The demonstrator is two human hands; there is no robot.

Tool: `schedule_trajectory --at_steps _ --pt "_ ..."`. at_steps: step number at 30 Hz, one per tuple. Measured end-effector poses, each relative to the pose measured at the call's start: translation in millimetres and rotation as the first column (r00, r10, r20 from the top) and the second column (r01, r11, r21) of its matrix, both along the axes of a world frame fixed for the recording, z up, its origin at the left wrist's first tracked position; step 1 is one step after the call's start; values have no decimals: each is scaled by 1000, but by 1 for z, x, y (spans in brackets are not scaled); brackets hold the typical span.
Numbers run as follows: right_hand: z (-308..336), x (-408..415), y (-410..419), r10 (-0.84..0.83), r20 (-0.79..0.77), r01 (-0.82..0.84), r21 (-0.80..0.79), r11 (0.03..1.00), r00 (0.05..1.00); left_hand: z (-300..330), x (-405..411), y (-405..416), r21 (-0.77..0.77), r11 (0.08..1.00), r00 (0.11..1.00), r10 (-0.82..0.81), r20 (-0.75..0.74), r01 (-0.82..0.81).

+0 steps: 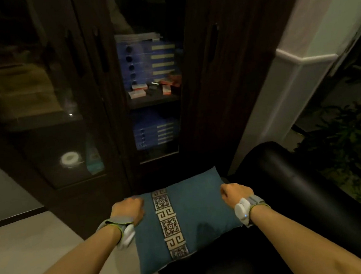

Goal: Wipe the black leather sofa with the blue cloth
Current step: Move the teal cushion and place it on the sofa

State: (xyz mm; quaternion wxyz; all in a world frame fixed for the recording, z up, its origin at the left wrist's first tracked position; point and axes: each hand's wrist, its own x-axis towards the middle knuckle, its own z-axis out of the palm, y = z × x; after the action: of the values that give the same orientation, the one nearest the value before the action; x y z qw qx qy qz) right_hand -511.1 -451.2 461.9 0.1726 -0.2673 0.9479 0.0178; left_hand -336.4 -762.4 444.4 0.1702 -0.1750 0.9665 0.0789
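Both hands on a teal rectangular cushion with a patterned cream centre band [189,219], held over the black leather sofa [293,192]. Left hand [128,210] curled round the cushion's left edge; right hand [234,194] curled round its right edge. Grey-strapped wrist devices on both arms. Dark wooden glass-fronted cabinet [97,100] just behind. Blue cloth nowhere visible.

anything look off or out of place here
The blue cushion is off its seat, gripped at both side edges by the left hand and right hand beside the black sofa. It bears a dark patch, perhaps a stain. No cloth is visible.
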Motion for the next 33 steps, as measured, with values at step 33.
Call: schedule_trajectory --at_steps 33 --pt "-213 -200 -148 71 163 -121 321 939 984 -248 -240 -76 334 941 858 -211 469 49"
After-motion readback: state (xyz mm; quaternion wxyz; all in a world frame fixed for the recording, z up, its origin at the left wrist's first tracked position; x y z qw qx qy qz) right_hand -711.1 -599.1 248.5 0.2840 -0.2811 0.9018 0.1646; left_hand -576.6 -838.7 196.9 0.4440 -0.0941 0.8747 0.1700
